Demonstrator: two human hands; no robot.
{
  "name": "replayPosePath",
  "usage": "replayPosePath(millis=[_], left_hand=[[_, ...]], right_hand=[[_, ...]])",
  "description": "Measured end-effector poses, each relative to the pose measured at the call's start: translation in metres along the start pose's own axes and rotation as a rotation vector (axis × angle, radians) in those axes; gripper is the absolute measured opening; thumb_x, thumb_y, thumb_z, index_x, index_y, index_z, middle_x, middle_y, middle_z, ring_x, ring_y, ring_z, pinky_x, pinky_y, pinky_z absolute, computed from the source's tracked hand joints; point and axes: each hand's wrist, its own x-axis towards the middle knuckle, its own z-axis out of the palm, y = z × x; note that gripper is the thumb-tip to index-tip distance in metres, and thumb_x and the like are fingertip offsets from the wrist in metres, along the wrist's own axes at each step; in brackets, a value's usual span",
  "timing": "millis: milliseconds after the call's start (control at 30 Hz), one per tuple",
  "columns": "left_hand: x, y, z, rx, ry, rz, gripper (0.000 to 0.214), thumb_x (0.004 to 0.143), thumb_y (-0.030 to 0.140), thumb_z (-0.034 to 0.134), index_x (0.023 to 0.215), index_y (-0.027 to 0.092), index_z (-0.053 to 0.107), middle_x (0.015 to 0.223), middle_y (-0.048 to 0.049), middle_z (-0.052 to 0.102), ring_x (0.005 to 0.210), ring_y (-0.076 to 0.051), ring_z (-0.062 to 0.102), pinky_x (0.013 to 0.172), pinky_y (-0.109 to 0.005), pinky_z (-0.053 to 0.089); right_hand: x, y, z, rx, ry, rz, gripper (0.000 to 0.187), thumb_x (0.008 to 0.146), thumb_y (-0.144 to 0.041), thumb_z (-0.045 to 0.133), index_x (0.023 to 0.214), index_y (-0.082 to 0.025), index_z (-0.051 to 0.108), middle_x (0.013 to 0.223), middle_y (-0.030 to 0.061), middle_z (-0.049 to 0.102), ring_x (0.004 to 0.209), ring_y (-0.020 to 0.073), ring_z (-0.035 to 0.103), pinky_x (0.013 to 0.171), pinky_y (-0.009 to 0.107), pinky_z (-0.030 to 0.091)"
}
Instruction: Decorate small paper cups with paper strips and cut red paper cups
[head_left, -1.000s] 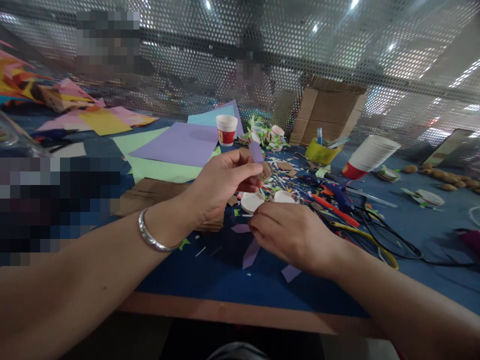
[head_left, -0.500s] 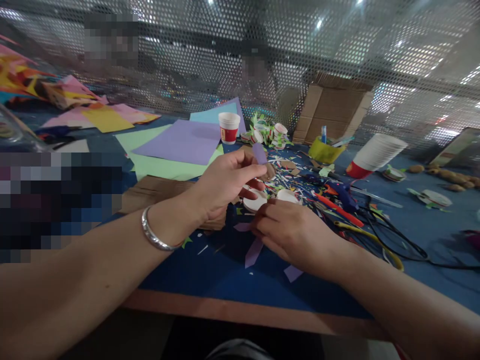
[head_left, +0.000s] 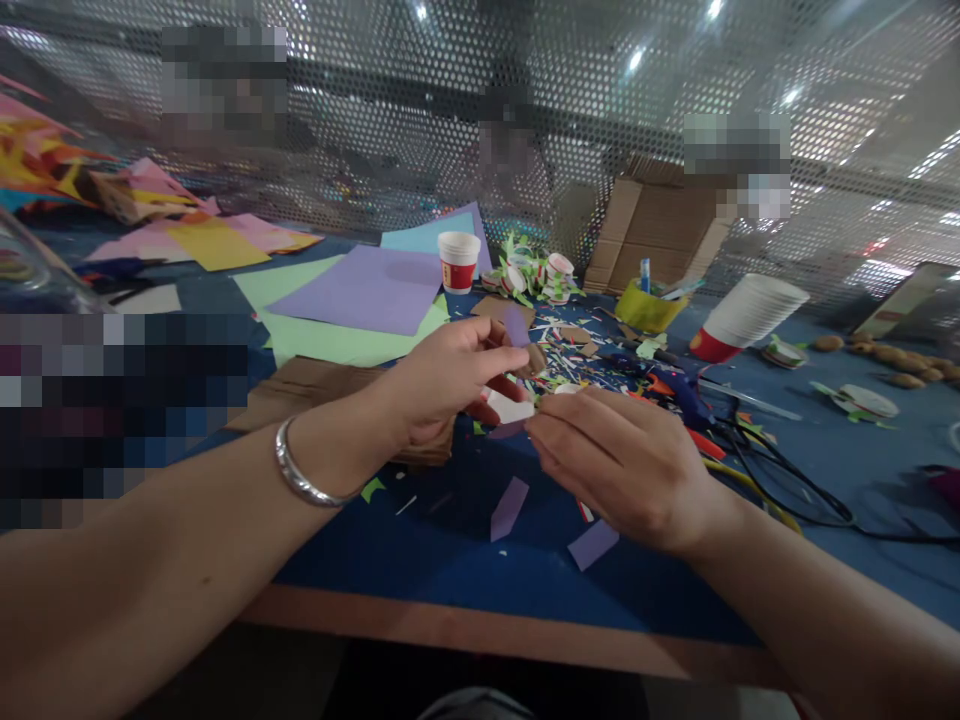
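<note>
My left hand (head_left: 469,385) is closed in a pinch around a brown rounded piece (head_left: 535,360) with a purple paper tab (head_left: 515,325) sticking up from it. Whether the two are joined I cannot tell. My right hand (head_left: 619,455) has its fingers pinched together at a small purple paper piece (head_left: 510,429), right beside a white cup-bottom disc (head_left: 508,407). Its fingertips are partly hidden. Another white disc (head_left: 568,389) shows behind the right knuckles. Below the hands lie a pointed purple paper strip (head_left: 509,508) and a second purple strip (head_left: 593,545).
Paper scraps (head_left: 574,335) litter the middle. Behind are a paper cup (head_left: 459,262), small green-legged crafts (head_left: 559,270), a yellow holder (head_left: 649,305) and stacked cups (head_left: 750,312). A glue gun (head_left: 686,390) and black cable (head_left: 795,480) lie right. Cardboard (head_left: 307,390) sits left.
My right hand has moved slightly right and up, with the purple paper piece now near the white disc. My left hand still holds the brown piece in almost the same place.
</note>
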Motion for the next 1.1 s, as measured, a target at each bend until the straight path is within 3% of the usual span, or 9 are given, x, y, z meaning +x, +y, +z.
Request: replayPosePath(millis=[167, 367, 533, 667, 800, 900, 1000, 1100], left_hand=[[-0.003, 0.001, 0.003, -0.085, -0.084, -0.056, 0.013, 0.091, 0.023, 0.066, 0.085, 0.02, 0.055, 0.09, -0.0034, 0.069, 0.071, -0.014, 0.07, 0.048, -0.02, 0.047], [-0.004, 0.002, 0.005, -0.134, -0.09, -0.075, 0.009, 0.093, 0.021, 0.063, 0.089, 0.019, 0.056, 0.087, -0.0002, 0.067, 0.066, -0.012, 0.07, 0.06, -0.025, 0.056], [-0.002, 0.0, 0.007, -0.258, -0.043, -0.024, 0.008, 0.093, 0.018, 0.064, 0.09, 0.017, 0.057, 0.086, 0.001, 0.067, 0.069, -0.012, 0.072, 0.07, -0.027, 0.058], [-0.002, -0.001, 0.009, -0.328, -0.004, 0.006, 0.012, 0.094, 0.017, 0.064, 0.086, 0.017, 0.055, 0.085, 0.0013, 0.066, 0.072, -0.011, 0.07, 0.073, -0.027, 0.059], [0.0, -0.003, 0.009, -0.287, 0.045, 0.084, 0.01, 0.095, 0.019, 0.062, 0.088, 0.019, 0.055, 0.087, 0.0013, 0.066, 0.069, -0.012, 0.069, 0.066, -0.027, 0.058], [0.002, -0.002, 0.006, -0.23, 0.105, 0.106, 0.008, 0.095, 0.019, 0.061, 0.089, 0.018, 0.056, 0.094, -0.0015, 0.068, 0.07, -0.011, 0.066, 0.062, -0.025, 0.056], [0.002, -0.001, 0.005, -0.179, 0.114, 0.123, 0.006, 0.094, 0.021, 0.063, 0.092, 0.017, 0.059, 0.103, -0.0043, 0.07, 0.073, -0.011, 0.066, 0.063, -0.025, 0.056], [0.001, -0.001, 0.004, -0.14, 0.089, 0.136, 0.007, 0.093, 0.022, 0.064, 0.092, 0.017, 0.061, 0.104, -0.005, 0.07, 0.074, -0.011, 0.065, 0.061, -0.023, 0.054]], right_hand=[[0.0, 0.001, -0.003, -0.039, 0.068, -0.043, 0.016, 0.099, -0.009, 0.056, 0.103, -0.01, 0.072, 0.101, 0.0145, 0.076, 0.095, 0.0245, 0.071, 0.08, 0.038, 0.061], [-0.001, 0.001, -0.002, 0.038, 0.086, 0.051, 0.019, 0.1, -0.01, 0.053, 0.109, -0.016, 0.069, 0.106, 0.0124, 0.075, 0.096, 0.0212, 0.072, 0.083, 0.036, 0.062], [0.003, -0.003, 0.001, 0.172, 0.291, 0.371, 0.014, 0.098, -0.016, 0.063, 0.11, -0.024, 0.065, 0.106, 0.008, 0.074, 0.097, 0.022, 0.072, 0.085, 0.039, 0.061], [0.004, -0.005, 0.005, 0.293, 0.262, 0.543, 0.008, 0.099, -0.02, 0.063, 0.105, -0.023, 0.066, 0.101, 0.0056, 0.074, 0.081, 0.0176, 0.071, 0.074, 0.034, 0.06], [0.001, 0.002, 0.005, 0.315, 0.281, 0.659, 0.008, 0.097, -0.019, 0.066, 0.103, -0.022, 0.068, 0.095, 0.0018, 0.074, 0.08, 0.0155, 0.07, 0.075, 0.03, 0.057], [-0.002, 0.012, 0.0, 0.307, 0.207, 0.717, 0.006, 0.094, -0.018, 0.067, 0.098, -0.022, 0.07, 0.087, -0.0003, 0.074, 0.074, 0.0149, 0.068, 0.069, 0.028, 0.053], [-0.007, 0.023, -0.004, 0.318, 0.02, 0.71, 0.007, 0.092, -0.018, 0.067, 0.094, -0.021, 0.073, 0.085, 0.0008, 0.075, 0.076, 0.0169, 0.069, 0.066, 0.029, 0.05], [-0.013, 0.03, -0.003, 0.268, -0.175, 0.678, 0.008, 0.09, -0.02, 0.068, 0.095, -0.02, 0.075, 0.09, 0.0044, 0.075, 0.084, 0.0217, 0.069, 0.072, 0.033, 0.049]])
